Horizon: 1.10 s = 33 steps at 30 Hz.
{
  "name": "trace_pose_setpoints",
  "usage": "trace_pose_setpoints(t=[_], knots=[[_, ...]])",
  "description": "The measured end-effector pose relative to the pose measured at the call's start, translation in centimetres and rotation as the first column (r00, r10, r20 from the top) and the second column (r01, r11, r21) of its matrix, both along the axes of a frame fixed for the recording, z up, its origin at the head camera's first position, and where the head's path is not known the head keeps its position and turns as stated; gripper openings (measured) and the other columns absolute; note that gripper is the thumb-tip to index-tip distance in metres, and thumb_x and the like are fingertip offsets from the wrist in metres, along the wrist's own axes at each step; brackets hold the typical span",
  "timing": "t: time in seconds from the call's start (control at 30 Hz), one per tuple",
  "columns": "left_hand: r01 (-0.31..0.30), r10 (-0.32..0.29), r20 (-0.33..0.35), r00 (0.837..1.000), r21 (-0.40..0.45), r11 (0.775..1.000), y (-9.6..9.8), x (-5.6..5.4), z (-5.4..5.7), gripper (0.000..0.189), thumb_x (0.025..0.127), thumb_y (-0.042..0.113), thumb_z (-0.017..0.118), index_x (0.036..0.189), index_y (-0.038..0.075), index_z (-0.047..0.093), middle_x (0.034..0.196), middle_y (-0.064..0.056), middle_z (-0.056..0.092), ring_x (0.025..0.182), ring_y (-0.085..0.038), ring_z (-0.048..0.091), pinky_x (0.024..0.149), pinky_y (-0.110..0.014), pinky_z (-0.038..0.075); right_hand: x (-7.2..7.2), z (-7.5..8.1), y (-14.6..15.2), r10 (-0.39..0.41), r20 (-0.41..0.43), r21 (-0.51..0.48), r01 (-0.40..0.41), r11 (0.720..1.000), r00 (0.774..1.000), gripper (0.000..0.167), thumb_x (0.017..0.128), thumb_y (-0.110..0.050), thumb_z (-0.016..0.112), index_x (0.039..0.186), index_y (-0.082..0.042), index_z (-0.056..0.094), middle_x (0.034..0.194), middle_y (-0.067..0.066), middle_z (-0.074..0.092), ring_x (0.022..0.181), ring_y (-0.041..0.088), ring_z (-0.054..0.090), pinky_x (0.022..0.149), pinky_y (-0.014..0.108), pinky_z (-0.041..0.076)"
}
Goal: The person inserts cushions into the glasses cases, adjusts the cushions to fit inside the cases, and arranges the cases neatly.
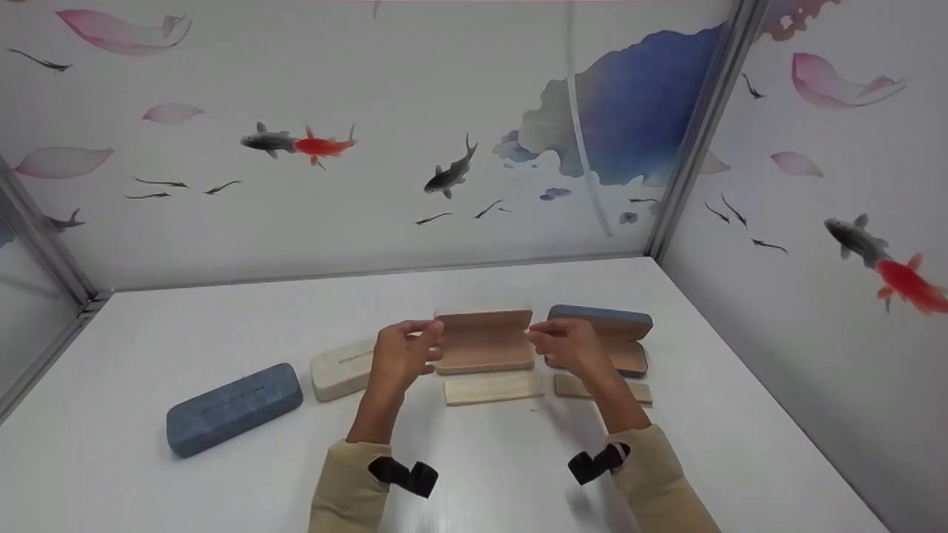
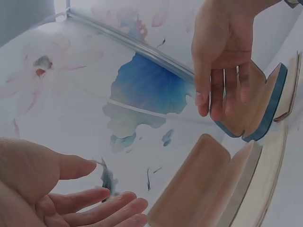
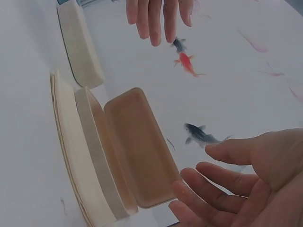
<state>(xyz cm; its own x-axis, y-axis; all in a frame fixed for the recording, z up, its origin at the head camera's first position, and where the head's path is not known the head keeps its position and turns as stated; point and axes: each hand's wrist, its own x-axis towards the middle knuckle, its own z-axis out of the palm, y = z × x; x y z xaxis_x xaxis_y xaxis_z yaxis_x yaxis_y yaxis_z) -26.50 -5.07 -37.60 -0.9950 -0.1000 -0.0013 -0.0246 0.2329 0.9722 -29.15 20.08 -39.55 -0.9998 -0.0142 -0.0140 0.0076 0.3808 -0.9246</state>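
A cream glasses case [image 1: 485, 348] stands open at the middle of the table, its tan lining showing. My left hand [image 1: 404, 355] is at its left end and my right hand [image 1: 570, 344] at its right end, fingers loosely spread with nothing in them. Both wrist views show a gap between thumb and fingers on each hand. Behind my right hand an open blue glasses case [image 1: 629, 326] is partly hidden. In front of the cream case lies a folded cream cloth [image 1: 492, 389]; a tan folded cloth [image 1: 641, 392] lies before the blue one.
To the left, a closed cream glasses case [image 1: 337, 374] is partly covered by my left hand. Farther left lies a closed blue glasses case [image 1: 235, 409]. Printed wall panels [image 1: 333, 222] border the white table [image 1: 474, 459] at the back and sides.
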Motion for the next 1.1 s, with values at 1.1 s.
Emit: trace_pose_setpoints(t=[1.1], knots=[[0.009,0.004,0.172,0.985,-0.071,0.997,1.1,-1.7,-6.7,0.04,0.091,0.01,0.067,0.126,-0.009,0.06,0.088,-0.017,0.072,0.07,-0.016,0.065,0.058,-0.026,0.054,-0.4,-3.3,-0.7,-0.026,0.092,0.234,0.003,0.972,0.995,0.024,0.092,-0.011,0.07,0.109,0.006,0.072,0.086,0.013,0.069,0.06,0.011,0.051,0.053,0.024,0.044]])
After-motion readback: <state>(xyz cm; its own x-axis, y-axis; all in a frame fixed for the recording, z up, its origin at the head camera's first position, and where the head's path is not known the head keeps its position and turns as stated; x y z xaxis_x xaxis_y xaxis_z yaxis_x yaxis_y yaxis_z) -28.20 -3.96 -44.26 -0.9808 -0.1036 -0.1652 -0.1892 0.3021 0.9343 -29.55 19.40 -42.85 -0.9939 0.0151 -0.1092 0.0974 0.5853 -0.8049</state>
